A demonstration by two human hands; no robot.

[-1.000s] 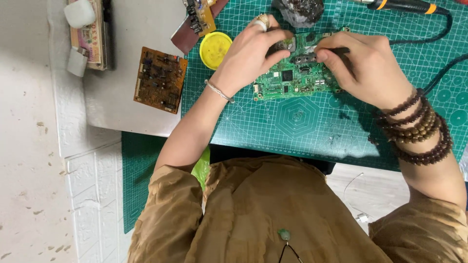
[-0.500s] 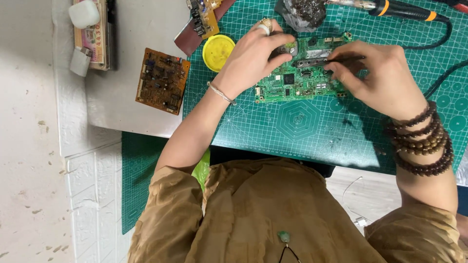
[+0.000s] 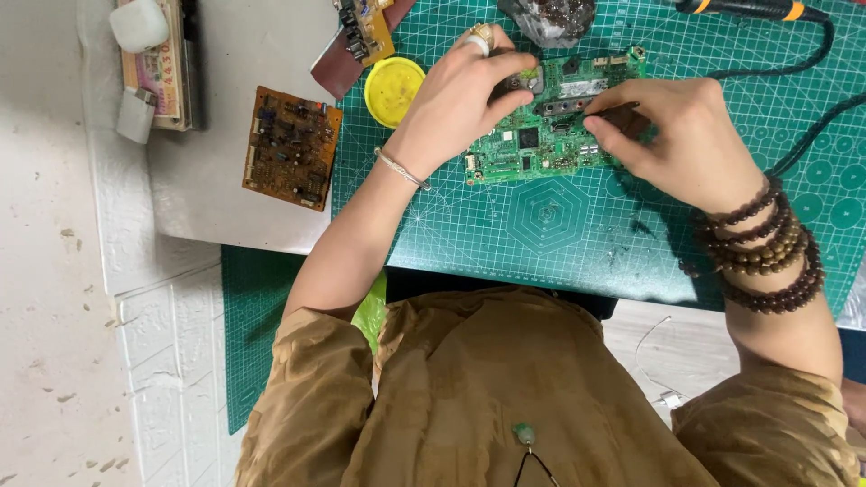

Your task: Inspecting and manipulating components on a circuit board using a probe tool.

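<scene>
A green circuit board (image 3: 532,149) lies on a green cutting mat (image 3: 577,225). My left hand (image 3: 456,99), with a ring and a thin bracelet, grips the board's upper left corner and holds it down. My right hand (image 3: 677,135), with bead bracelets on its wrist, pinches a small dark tool (image 3: 618,114). The tool's tip rests on the upper middle of the board. My right fingers hide most of the tool.
A brown circuit board (image 3: 290,147) lies on the grey tabletop at left, beside a yellow round tin (image 3: 393,90). A small orange board (image 3: 365,27), a dark metal wad (image 3: 550,18) and a soldering iron (image 3: 749,9) with its black cable sit at the back. Booklets (image 3: 162,63) are stacked far left.
My right hand has shifted slightly over the board with the tool. My left hand stays on the board's corner.
</scene>
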